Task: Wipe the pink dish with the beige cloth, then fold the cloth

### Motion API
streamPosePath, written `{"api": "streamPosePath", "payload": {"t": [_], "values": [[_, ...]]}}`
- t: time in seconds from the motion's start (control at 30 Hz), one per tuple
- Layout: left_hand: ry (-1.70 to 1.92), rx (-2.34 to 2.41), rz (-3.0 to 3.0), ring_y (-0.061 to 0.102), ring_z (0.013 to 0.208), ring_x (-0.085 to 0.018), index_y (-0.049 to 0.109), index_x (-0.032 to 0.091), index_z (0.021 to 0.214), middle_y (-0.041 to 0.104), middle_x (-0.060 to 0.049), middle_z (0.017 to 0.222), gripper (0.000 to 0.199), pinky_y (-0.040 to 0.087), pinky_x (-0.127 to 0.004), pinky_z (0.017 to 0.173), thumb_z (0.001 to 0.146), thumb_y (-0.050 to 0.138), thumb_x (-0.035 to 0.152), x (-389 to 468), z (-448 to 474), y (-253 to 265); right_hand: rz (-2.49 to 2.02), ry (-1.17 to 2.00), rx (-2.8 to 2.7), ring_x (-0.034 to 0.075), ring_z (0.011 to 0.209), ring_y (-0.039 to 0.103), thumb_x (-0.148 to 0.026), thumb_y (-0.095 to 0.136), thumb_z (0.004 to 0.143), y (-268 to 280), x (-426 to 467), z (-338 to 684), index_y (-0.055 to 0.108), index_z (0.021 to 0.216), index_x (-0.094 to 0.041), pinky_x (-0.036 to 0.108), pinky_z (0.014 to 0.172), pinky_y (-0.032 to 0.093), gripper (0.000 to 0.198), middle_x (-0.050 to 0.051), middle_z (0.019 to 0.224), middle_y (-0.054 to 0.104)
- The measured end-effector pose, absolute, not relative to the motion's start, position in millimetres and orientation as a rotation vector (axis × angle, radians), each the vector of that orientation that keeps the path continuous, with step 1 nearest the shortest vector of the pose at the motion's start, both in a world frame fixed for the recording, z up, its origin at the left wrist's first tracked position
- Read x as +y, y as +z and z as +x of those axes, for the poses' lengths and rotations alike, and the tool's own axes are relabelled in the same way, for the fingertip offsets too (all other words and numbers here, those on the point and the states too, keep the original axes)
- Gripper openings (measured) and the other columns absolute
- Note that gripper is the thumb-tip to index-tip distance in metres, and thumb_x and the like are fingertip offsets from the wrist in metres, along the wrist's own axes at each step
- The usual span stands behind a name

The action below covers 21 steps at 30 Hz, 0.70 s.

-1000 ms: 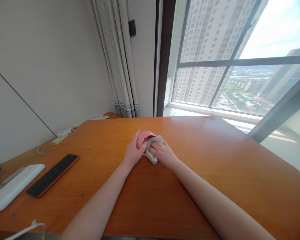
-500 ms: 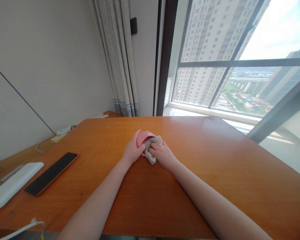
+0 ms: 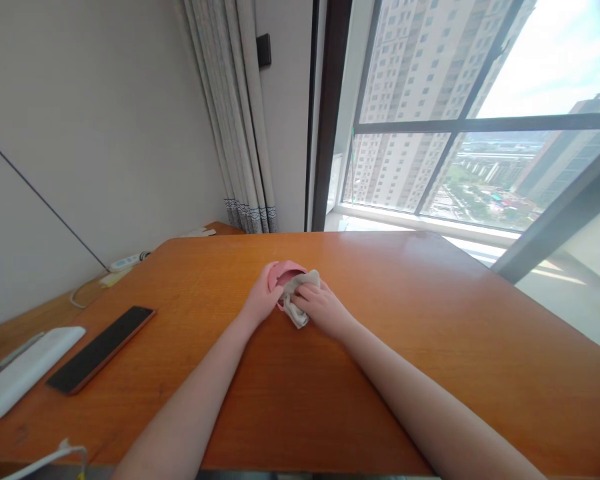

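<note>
A small pink hollow object [image 3: 285, 268] with a dark opening is held just above or on the wooden table; its exact kind I cannot make out. My left hand [image 3: 263, 295] is closed on its left side, fingers wrapped behind it and the thumb at the near edge. Bunched against the opening is a greyish-white cloth [image 3: 296, 313], one end hanging toward me. My right hand [image 3: 324, 305] grips this cloth from the right, fingers bent into its folds. Part of the pink object is covered by the cloth and both hands.
On the left of the wooden table [image 3: 405, 320] lies a dark phone-like slab [image 3: 101, 349] beside a white flat device [image 3: 30, 373]. A white cable [image 3: 43, 461] crosses the near left corner. Behind are a power strip [image 3: 125, 262], a curtain [image 3: 240, 120] and a large window.
My left hand has shifted slightly left and its raised finger has lowered around the pink object, whose opening shows more. The right hand stays in the cloth, nearly unmoved.
</note>
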<state>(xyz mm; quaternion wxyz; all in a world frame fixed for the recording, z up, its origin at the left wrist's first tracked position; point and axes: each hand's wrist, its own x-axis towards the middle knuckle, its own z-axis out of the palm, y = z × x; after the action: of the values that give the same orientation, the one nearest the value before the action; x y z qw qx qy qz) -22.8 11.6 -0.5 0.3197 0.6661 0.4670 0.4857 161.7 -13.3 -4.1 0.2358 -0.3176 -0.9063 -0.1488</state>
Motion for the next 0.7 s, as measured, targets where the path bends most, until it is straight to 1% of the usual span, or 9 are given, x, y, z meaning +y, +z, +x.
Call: {"api": "streamPosePath", "payload": {"t": [0.07,0.13,0.2,0.23,0.3,0.37,0.47,0.6,0.7], "values": [[1.288,1.252,1.692,0.042,0.128,-0.023,0.039,0.016,0.129,0.046,-0.011,0.135,0.059,0.030,-0.038,0.110,0.072,0.055,0.017,10.6,-19.7,-3.0,-0.867,-0.404,-2.489,0.018,0.087,0.052,-0.026,0.047,0.093,-4.4,-12.1,163.5,0.062,0.087,-0.021,0.040,0.097,0.032,0.017,0.003,0.084,0.060],[1.361,1.285,1.534,0.043,0.127,-0.023,0.031,0.018,0.136,0.046,-0.011,0.135,0.065,0.033,-0.039,0.107,0.077,0.056,0.026,7.1,-9.8,-9.4,-0.906,-0.406,-2.450,0.018,0.088,0.052,-0.025,0.047,0.093,-6.4,-11.9,163.6,0.062,0.088,-0.021,0.040,0.097,0.033,0.017,0.003,0.084,0.061],[1.423,1.296,1.415,0.046,0.124,-0.022,0.028,0.020,0.136,0.048,-0.010,0.133,0.067,0.036,-0.038,0.105,0.078,0.059,0.031,3.2,1.1,-15.6,-0.955,-0.406,-2.399,0.019,0.089,0.052,-0.023,0.048,0.092,-9.2,-12.9,162.2,0.063,0.089,-0.020,0.040,0.096,0.033,0.015,0.004,0.084,0.061],[1.435,1.296,1.398,0.048,0.122,-0.022,0.032,0.020,0.134,0.050,-0.009,0.130,0.065,0.037,-0.037,0.104,0.077,0.060,0.030,1.8,4.9,-17.4,-0.976,-0.400,-2.384,0.019,0.089,0.052,-0.021,0.049,0.092,-10.4,-13.7,161.1,0.063,0.088,-0.019,0.040,0.095,0.034,0.015,0.004,0.084,0.061],[1.430,1.305,1.434,0.051,0.116,-0.022,0.043,0.019,0.122,0.055,-0.008,0.122,0.051,0.038,-0.037,0.103,0.074,0.060,0.024,0.7,6.8,-16.6,-1.002,-0.366,-2.385,0.019,0.088,0.052,-0.019,0.049,0.091,-11.6,-15.5,158.8,0.063,0.088,-0.019,0.039,0.093,0.035,0.014,0.005,0.085,0.060],[1.402,1.315,1.511,0.055,0.108,-0.022,0.051,0.018,0.111,0.059,-0.006,0.112,0.040,0.040,-0.038,0.100,0.071,0.055,0.017,1.4,1.4,-10.7,-1.004,-0.317,-2.419,0.019,0.089,0.052,-0.018,0.049,0.090,-10.4,-16.7,157.2,0.062,0.088,-0.019,0.038,0.091,0.037,0.014,0.005,0.087,0.060],[1.366,1.308,1.676,0.057,0.102,-0.023,0.056,0.020,0.106,0.062,-0.005,0.106,0.040,0.042,-0.039,0.096,0.067,0.049,0.011,4.0,-12.1,0.7,-0.959,-0.270,-2.474,0.019,0.092,0.053,-0.019,0.048,0.091,-5.6,-17.3,157.0,0.062,0.092,-0.020,0.039,0.095,0.036,0.014,0.005,0.089,0.060],[1.322,1.301,1.754,0.058,0.094,-0.023,0.060,0.021,0.102,0.064,-0.004,0.101,0.038,0.045,-0.038,0.089,0.067,0.049,0.014,10.2,-22.1,2.2,-0.933,-0.203,-2.449,0.020,0.099,0.054,-0.019,0.049,0.089,0.2,-20.6,158.2,0.061,0.095,-0.020,0.043,0.103,0.031,0.014,0.006,0.096,0.062],[1.356,1.296,1.533,0.058,0.087,-0.021,0.062,0.018,0.094,0.064,-0.004,0.091,0.027,0.046,-0.035,0.082,0.070,0.050,0.021,17.4,-22.6,-9.3,-0.848,-0.049,-2.335,0.021,0.106,0.054,-0.023,0.054,0.086,1.5,-26.0,159.6,0.060,0.106,-0.021,0.041,0.100,0.037,0.021,0.007,0.107,0.062]]}}
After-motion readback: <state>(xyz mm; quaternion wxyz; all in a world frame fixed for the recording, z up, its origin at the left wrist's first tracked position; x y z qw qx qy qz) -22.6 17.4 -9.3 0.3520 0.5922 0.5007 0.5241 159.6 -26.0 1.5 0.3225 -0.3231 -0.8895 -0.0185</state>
